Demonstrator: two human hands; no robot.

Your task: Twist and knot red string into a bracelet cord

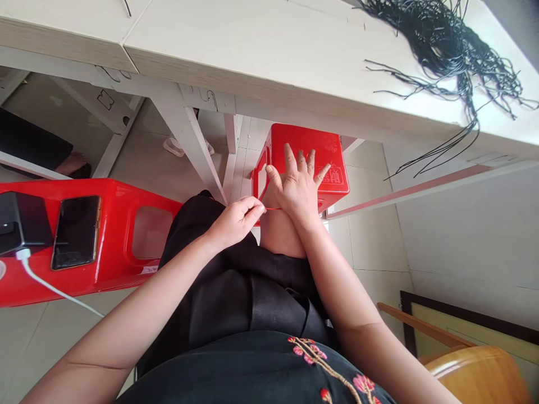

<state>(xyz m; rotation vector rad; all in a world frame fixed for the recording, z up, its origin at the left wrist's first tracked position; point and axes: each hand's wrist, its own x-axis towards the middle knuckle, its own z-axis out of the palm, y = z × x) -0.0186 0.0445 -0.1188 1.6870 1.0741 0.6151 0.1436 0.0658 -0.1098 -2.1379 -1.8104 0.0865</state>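
Left hand (243,217) pinching red cord (273,209) above the lap; right hand (297,188) spread flat over the cord's other end. Red stool (309,151) embossed with a character, possibly "财".

Red cord (273,209), at the left grip (242,219): twisted fibre look, finely ridged
Counter (252,45), beyond the grip: pale smooth top, low sheen; wood-grain look along the edge
Black cords (442,50), beyond and right of the grip: thin strands, slight shine
Red stool (307,140), just beyond the grip: glossy plastic, raised pattern
Side stool (113,213), left of the grip: smooth, glossy plastic
Phone (76,233), left of the grip: glossy, glass-like face
Trousers (227,303), nearer than the grip: black cloth, soft sheen
Chair (484,376), right of the grip: glossy wood look
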